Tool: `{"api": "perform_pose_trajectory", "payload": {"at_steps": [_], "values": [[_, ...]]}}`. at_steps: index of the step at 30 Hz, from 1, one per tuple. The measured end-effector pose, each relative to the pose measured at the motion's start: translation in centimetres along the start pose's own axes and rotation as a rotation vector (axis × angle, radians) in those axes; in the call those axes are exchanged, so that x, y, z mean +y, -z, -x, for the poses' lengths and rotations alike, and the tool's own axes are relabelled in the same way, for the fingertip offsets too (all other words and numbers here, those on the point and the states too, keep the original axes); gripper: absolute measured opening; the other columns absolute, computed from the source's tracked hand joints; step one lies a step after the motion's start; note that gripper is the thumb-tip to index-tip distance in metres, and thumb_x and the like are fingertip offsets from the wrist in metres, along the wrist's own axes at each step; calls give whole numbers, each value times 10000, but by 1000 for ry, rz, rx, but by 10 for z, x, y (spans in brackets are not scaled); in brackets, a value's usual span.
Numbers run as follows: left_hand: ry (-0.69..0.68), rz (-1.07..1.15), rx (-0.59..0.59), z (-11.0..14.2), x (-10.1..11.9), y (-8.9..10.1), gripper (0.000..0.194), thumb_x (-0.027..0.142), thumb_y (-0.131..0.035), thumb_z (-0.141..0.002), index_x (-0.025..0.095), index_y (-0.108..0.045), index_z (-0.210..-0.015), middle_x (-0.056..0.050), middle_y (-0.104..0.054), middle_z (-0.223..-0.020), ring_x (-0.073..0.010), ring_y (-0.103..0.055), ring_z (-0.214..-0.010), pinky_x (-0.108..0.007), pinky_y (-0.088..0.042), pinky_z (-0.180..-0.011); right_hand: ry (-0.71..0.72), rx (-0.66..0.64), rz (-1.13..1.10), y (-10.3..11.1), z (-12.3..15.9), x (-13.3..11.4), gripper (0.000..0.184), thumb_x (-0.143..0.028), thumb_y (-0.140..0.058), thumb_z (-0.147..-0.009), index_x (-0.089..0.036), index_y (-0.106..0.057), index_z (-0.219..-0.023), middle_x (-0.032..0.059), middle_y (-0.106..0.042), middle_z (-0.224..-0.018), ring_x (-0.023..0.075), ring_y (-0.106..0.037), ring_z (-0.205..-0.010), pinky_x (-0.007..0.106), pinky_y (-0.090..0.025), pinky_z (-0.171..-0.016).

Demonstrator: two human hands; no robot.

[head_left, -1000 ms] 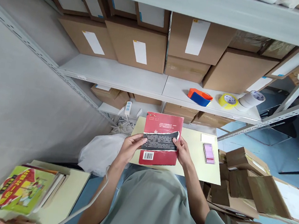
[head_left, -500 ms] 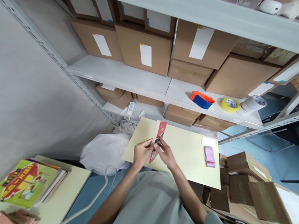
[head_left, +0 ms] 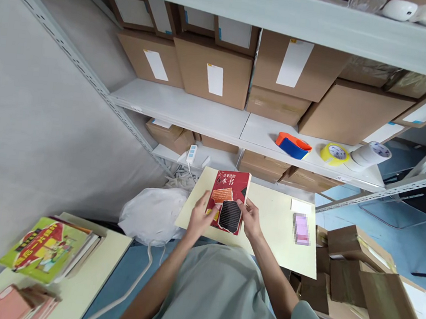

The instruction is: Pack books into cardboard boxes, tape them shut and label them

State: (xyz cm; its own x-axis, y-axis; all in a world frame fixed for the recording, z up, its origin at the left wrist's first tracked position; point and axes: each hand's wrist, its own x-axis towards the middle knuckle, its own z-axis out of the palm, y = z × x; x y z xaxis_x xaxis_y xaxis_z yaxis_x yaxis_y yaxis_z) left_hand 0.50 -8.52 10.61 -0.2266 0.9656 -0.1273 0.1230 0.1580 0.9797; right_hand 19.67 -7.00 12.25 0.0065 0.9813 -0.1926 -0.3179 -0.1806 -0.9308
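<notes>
A red book with white lettering and a black torn-paper patch on its cover faces up toward me, above the pale yellow table. My left hand grips its left edge, thumb on the cover and fingers behind. On the opposite edge, my right hand holds it the same way, thumb over the front. The fingers behind the book are partly hidden. To the right on the table lie a blurred purple item and a white slip of paper.
Ahead stands a grey shelf with cardboard boxes, an orange-and-blue band and tape rolls. Cartons are piled at right. At left are a white plastic bag and a side table bearing books.
The book was edge-on with its spine or side showing; now its front cover faces me. My hands have moved apart to its two side edges. The view has shifted slightly.
</notes>
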Motion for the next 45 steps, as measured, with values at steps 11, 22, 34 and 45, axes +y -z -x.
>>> {"api": "perform_pose_trajectory", "payload": {"at_steps": [11, 22, 34, 45], "values": [[184, 270, -299, -21, 54, 44, 645, 636, -1007, -671, 173, -800, -1071, -136, -861, -1147, -337, -826, -1058, -447, -662, -964, -8, -192, -34, 19, 1, -51, 517, -639, -895, -874, -240, -804, -1191, 60, -868, -1095, 268, -814, -908, 378, -642, -837], [-199, -44, -201, -34, 85, 64, 477, 596, -952, -746, 216, -803, -993, -113, -857, -1158, -318, -797, -1126, -474, -618, -1082, 289, -240, 201, 26, -14, -74, 392, -588, -847, -957, -285, -758, -1187, 86, -829, -1292, 296, -771, -1243, 437, -597, -1103], [-356, 3, -124, -23, 109, 69, 354, 624, -845, -877, 273, -816, -909, -107, -855, -1189, -340, -735, -1323, -564, -485, -1281, 311, -252, 185, 19, -2, -91, 376, -610, -1011, -751, -332, -840, -938, 92, -757, -1451, 372, -615, -1483, 579, -470, -1270], [-56, 58, -232, -23, 91, 74, 639, 531, -952, -755, 256, -607, -1216, -86, -853, -1091, -287, -823, -1013, -369, -662, -857, 181, -120, 166, 28, 0, -78, 508, -560, -944, -845, -307, -724, -1226, 43, -833, -1030, 251, -753, -961, 404, -593, -959]]}}
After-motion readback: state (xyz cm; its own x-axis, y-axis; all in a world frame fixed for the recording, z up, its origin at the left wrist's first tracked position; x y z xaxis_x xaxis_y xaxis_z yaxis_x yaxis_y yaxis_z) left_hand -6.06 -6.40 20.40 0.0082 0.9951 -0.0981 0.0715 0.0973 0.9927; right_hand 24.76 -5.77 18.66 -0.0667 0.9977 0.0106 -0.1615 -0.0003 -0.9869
